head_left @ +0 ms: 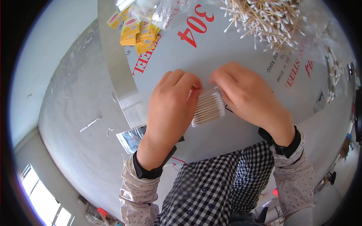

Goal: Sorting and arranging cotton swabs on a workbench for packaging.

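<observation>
A flat row of cotton swabs (208,109) with pale sticks and white tips lies side by side on the metal-look table, between my hands. My left hand (173,103) is at the row's left end, thumb and curled forefinger pressed together; what they pinch is too small to tell. Over the row's upper right end, my right hand (249,94) is closed with its fingers bent inward. Its fingertips are slightly blurred, and whatever they hold is hidden. At the far right, a large loose heap of cotton swabs (269,22) lies in a tangle.
Small yellow packets (137,32) are piled at the far left, beside crumpled clear plastic (166,13). More clear plastic (320,35) lies right of the heap. A shiny silver packet (132,138) sits by my left wrist. Checked black-and-white cloth (211,184) covers my lap.
</observation>
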A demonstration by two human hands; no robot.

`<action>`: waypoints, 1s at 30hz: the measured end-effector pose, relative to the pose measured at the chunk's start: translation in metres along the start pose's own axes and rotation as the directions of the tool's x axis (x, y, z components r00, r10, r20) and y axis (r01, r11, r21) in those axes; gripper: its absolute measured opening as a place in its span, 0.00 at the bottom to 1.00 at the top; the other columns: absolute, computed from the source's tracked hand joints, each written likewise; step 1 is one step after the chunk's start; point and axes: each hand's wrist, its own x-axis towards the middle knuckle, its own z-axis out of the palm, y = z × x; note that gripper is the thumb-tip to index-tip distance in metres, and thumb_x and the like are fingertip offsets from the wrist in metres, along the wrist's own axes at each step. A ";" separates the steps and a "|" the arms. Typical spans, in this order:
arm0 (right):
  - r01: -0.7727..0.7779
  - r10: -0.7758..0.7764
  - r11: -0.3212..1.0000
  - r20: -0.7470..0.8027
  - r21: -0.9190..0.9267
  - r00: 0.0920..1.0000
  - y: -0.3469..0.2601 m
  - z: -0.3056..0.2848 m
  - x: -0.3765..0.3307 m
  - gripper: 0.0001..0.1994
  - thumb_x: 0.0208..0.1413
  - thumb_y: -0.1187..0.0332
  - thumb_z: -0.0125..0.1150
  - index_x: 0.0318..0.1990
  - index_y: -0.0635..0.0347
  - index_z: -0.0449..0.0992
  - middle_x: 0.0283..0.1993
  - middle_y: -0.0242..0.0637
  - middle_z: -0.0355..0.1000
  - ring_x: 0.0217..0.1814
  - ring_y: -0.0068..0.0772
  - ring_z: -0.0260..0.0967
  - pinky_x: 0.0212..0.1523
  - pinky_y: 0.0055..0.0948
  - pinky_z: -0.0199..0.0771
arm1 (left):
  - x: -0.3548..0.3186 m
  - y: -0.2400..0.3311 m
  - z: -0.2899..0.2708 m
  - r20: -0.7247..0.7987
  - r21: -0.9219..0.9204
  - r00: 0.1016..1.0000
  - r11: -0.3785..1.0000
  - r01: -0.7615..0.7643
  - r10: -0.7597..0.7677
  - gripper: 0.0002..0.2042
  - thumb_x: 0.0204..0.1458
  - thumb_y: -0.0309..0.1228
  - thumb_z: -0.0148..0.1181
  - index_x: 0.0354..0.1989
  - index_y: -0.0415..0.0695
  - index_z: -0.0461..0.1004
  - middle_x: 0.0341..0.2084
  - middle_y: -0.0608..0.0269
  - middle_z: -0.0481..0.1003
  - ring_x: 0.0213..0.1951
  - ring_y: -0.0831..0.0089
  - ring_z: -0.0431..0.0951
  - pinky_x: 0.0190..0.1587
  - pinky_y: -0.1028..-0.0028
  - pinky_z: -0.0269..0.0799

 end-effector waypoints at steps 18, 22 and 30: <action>-0.787 0.793 0.609 0.054 -0.102 0.607 0.005 -0.136 -0.178 0.11 0.47 0.83 0.53 0.39 0.64 0.67 0.33 0.42 0.66 0.35 0.43 0.66 0.37 0.34 0.67 | -0.013 0.027 -0.009 0.043 0.006 0.999 1.000 0.014 -0.014 0.07 0.44 0.17 0.59 0.33 0.37 0.76 0.29 0.58 0.72 0.34 0.61 0.72 0.35 0.68 0.68; -0.791 0.781 0.611 -0.187 0.029 0.596 0.023 -0.125 -0.156 0.12 0.47 0.78 0.59 0.40 0.62 0.68 0.39 0.41 0.68 0.38 0.39 0.67 0.38 0.32 0.68 | -0.019 0.032 -0.002 0.057 -0.001 0.998 1.000 0.013 -0.013 0.07 0.44 0.17 0.60 0.34 0.37 0.76 0.29 0.59 0.72 0.34 0.61 0.71 0.36 0.68 0.68; -0.536 0.426 0.833 -0.460 -0.137 0.779 0.077 -0.055 -0.042 0.19 0.44 0.67 0.69 0.38 0.63 0.65 0.38 0.41 0.70 0.40 0.42 0.69 0.37 0.36 0.70 | -0.019 0.026 -0.007 0.006 -0.036 0.998 0.998 0.056 -0.056 0.08 0.45 0.18 0.60 0.34 0.37 0.75 0.30 0.58 0.73 0.34 0.60 0.72 0.36 0.67 0.69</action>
